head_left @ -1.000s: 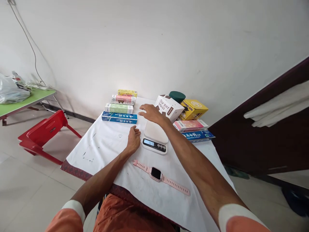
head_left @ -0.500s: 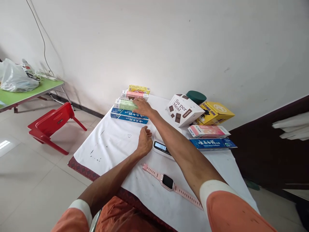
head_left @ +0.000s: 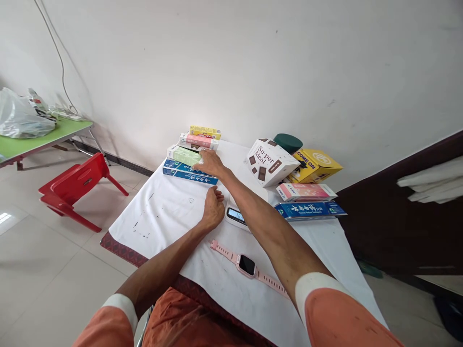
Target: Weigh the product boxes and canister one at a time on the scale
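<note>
My right hand (head_left: 210, 163) reaches across the white kitchen scale (head_left: 235, 215) and closes its fingers over the right end of a green-and-white carton (head_left: 183, 154). Two blue toothpaste boxes (head_left: 190, 176) lie just in front of that carton, close under the fingers. Behind it are a pink-and-white box (head_left: 198, 140) and a yellow box (head_left: 205, 132). My left hand (head_left: 214, 208) rests at the scale's left side, fingers loosely curled in, with nothing visible in them. The scale's display is lit; my right forearm covers part of the scale.
A pink-strapped smartwatch (head_left: 247, 265) lies in front. To the right are a white Su-per Meal box (head_left: 269, 164), a dark green lid-like item (head_left: 288, 142), a yellow box (head_left: 318, 165), a pink box (head_left: 307, 192) and a blue toothpaste box (head_left: 311, 210). A red chair (head_left: 77, 185) stands left.
My right hand's hold on the green-and-white carton has shifted slightly, and the carton's left end looks a little tilted. My left hand stays by the scale. The whole view has shifted slightly.
</note>
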Motion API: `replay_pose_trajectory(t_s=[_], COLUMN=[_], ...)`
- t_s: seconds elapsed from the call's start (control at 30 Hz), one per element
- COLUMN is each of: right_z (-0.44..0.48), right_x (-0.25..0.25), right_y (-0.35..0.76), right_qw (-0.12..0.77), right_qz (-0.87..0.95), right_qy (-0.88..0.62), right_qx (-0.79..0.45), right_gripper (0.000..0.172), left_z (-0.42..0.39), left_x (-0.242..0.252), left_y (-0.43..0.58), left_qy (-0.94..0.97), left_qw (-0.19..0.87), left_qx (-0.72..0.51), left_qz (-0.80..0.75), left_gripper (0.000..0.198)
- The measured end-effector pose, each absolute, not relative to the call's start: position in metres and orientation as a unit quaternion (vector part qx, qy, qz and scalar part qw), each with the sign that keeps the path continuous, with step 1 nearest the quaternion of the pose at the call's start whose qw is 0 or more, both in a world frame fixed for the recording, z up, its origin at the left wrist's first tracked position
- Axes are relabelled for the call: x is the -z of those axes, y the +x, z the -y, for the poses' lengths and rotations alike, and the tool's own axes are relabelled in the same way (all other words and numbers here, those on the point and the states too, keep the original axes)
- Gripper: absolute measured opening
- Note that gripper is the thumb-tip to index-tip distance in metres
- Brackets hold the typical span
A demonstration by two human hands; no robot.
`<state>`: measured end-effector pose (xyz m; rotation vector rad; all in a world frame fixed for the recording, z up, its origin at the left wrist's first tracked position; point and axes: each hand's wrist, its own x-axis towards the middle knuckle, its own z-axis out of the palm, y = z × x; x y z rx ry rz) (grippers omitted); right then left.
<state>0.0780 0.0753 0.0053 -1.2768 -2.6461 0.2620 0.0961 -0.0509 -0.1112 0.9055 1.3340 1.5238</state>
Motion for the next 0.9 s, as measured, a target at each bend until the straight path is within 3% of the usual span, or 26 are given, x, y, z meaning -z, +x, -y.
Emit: replay_pose_trajectory(t_s=[0.2, 0.37, 0.6, 0.9], right_z=[-0.077, -0.059, -0.009, -0.002], right_x=[-0.025, -0.038, -0.008, 0.019], right_y=[0.131, 0.222, 0.309, 0.305], right_qw=[0.208, 0.268, 0.239, 0.186], right_qz=[0.858, 0.831, 0.822, 0.834], right_qy=[-0.442, -0.47, -0.51, -0.511], right_qx=[-0.162, -0.128, -0.08, -0.088], right_gripper=[0.052, 0.055, 0.054, 0.057], left_z=[0.049, 0.049, 0.048, 0.05], left_x=[0.115, 0.115, 0.11, 0.105], left_y=[0.096, 0.096, 0.092, 0.087], left_qy=[0.359, 0.358, 0.362, 0.38], left_qw=[0.454, 0.454, 0.456, 0.445], left_qx=[-0.625, -0.624, -0.618, -0.614], left_qz=[-0.524, -0.525, -0.528, -0.529], left_gripper=[0.069, 0.068, 0.066, 0.058])
